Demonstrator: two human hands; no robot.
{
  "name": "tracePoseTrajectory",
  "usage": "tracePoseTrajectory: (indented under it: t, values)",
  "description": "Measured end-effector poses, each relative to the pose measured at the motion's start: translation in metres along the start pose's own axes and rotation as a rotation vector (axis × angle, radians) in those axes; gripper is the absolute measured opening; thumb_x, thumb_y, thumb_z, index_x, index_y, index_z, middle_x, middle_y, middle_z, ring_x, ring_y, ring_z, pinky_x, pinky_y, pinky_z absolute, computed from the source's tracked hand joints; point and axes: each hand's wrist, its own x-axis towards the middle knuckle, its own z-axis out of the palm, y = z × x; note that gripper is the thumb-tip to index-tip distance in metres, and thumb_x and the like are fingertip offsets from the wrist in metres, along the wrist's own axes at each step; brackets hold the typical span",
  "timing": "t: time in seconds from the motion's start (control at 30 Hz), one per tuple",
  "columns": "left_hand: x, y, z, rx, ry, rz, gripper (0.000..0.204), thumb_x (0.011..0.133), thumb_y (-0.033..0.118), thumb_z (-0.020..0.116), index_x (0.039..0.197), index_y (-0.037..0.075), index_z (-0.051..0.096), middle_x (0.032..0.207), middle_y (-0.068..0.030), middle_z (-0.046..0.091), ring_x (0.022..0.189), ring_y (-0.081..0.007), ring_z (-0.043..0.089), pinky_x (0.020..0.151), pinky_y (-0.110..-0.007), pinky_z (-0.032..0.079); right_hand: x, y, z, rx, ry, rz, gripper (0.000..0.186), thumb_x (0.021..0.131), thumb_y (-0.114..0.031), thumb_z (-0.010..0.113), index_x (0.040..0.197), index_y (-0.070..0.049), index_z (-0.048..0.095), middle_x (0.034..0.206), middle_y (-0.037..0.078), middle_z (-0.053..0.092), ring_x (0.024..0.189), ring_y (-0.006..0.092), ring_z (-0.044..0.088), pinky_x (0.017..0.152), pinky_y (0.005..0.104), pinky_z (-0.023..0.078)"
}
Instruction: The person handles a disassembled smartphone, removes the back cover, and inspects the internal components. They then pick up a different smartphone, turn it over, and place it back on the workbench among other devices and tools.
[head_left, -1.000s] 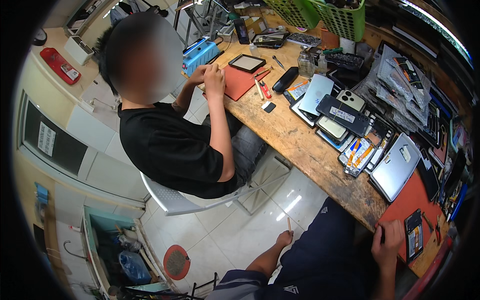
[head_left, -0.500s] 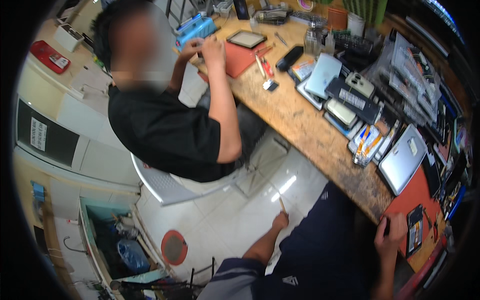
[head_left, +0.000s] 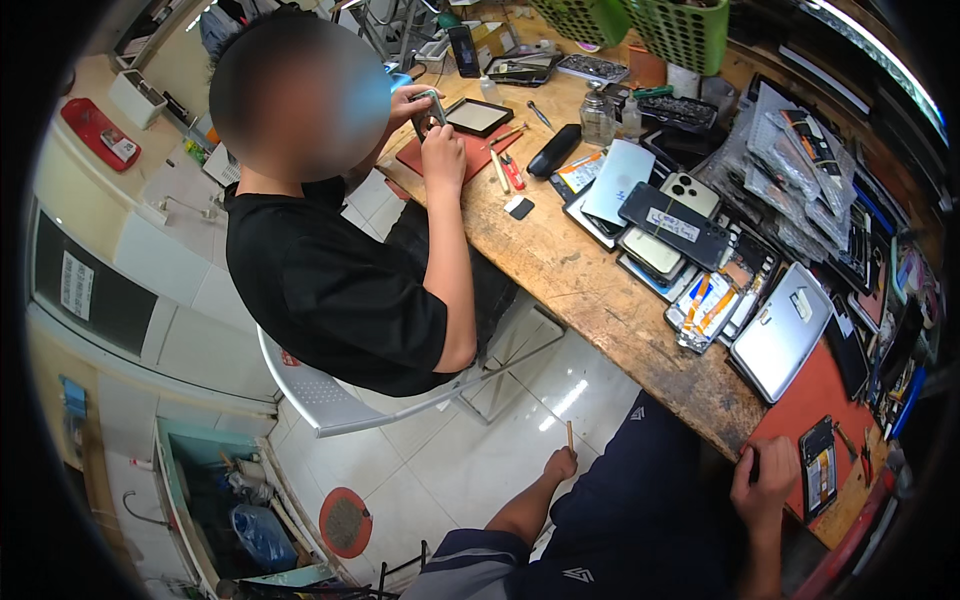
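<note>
Your view has swung since the earlier frame: the seated co-worker in the black shirt (head_left: 330, 290) now fills the upper left and centre of the frame, larger than half a second ago, and the wooden workbench (head_left: 590, 290) runs diagonally from top centre to the lower right. Your left hand (head_left: 560, 465) has stayed low in the lower centre, above the white tiled floor (head_left: 470, 450), fingers closed around a thin stick-like tool (head_left: 569, 436) that stands upright out of the top of the fist, its tip pointing toward the bench edge; what kind of tool it is cannot be told. Your right hand (head_left: 765, 485) sits at the lower right, at the bench edge where the red work mat (head_left: 810, 395) begins, fingers curled around a small dark object (head_left: 755, 465) of which only the top shows above the thumb. Just right of that hand, an opened phone (head_left: 818, 470) lies flat on the red mat, close to your fingers but not touching them. Above it on the mat rests a silver tablet-like case (head_left: 785, 335), and further up the bench lies a cluster of phones and back covers (head_left: 660, 220). The co-worker's hands (head_left: 430, 125) are raised over a second red mat (head_left: 450, 155) in the upper centre, beside a dark framed screen (head_left: 478, 117).
</note>
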Motion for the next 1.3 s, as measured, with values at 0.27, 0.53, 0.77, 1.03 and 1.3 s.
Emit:
tracePoseTrajectory:
  t: [0.27, 0.53, 0.77, 1.03, 1.3]
  values:
    - [-0.010, 0.029, -0.010, -0.047, -0.038, -0.004, 0.043, 0.104, 0.037, 0.055, 0.119, -0.001, 0.068, 0.112, -0.0278, 0.074, 0.109, -0.0442, 0.071, 0.096, -0.051, 0.054, -0.003, 0.002, -0.001, -0.020, 0.025, -0.023, 0.013, 0.082, -0.001, 0.069, 0.093, -0.002, 0.061, 0.078, 0.016, 0.051, 0.072, 0.0368, 0.056, 0.064, 0.0478, 0.042]
    - [-0.094, 0.123, -0.106, -0.617, 0.747, 0.409, 0.024, 0.112, 0.023, 0.056, 0.101, 0.003, 0.062, 0.077, -0.0042, 0.061, 0.069, -0.0139, 0.056, 0.064, -0.032, 0.048, -0.005, 0.008, -0.002, 0.008, 0.123, -0.088, 0.017, 0.076, -0.002, 0.073, 0.091, -0.003, 0.065, 0.078, 0.012, 0.052, 0.070, 0.0324, 0.056, 0.063, 0.0444, 0.043]
    - [-0.225, 0.259, -0.197, -0.418, 0.719, 1.179, 0.010, 0.095, 0.007, 0.073, 0.093, 0.002, 0.064, 0.077, -0.0102, 0.065, 0.067, -0.0277, 0.063, 0.063, -0.037, 0.050, -0.013, 0.003, -0.012, 0.418, 0.126, -0.053, 0.021, 0.080, -0.004, 0.075, 0.100, -0.001, 0.069, 0.084, 0.014, 0.062, 0.075, 0.0324, 0.062, 0.067, 0.0432, 0.047]
    - [-0.275, 0.326, -0.137, -0.273, 0.224, 1.603, 0.013, 0.085, 0.005, 0.080, 0.088, 0.003, 0.068, 0.084, -0.0118, 0.069, 0.072, -0.0315, 0.067, 0.064, -0.040, 0.054, -0.050, -0.005, -0.049, 0.688, 0.037, -0.176, 0.022, 0.091, -0.007, 0.074, 0.110, -0.002, 0.066, 0.107, 0.015, 0.068, 0.094, 0.0346, 0.067, 0.084, 0.0445, 0.052]
    - [-0.387, 0.441, -0.227, -1.390, -0.452, 1.700, 0.024, 0.104, 0.022, 0.063, 0.090, 0.009, 0.049, 0.086, -0.0054, 0.049, 0.073, -0.0199, 0.054, 0.068, -0.035, 0.052, -0.086, 0.097, -0.130, 0.110, 0.242, 0.561, 0.025, 0.101, -0.015, 0.069, 0.120, 0.001, 0.066, 0.087, 0.014, 0.064, 0.071, 0.0290, 0.063, 0.068, 0.0407, 0.051]
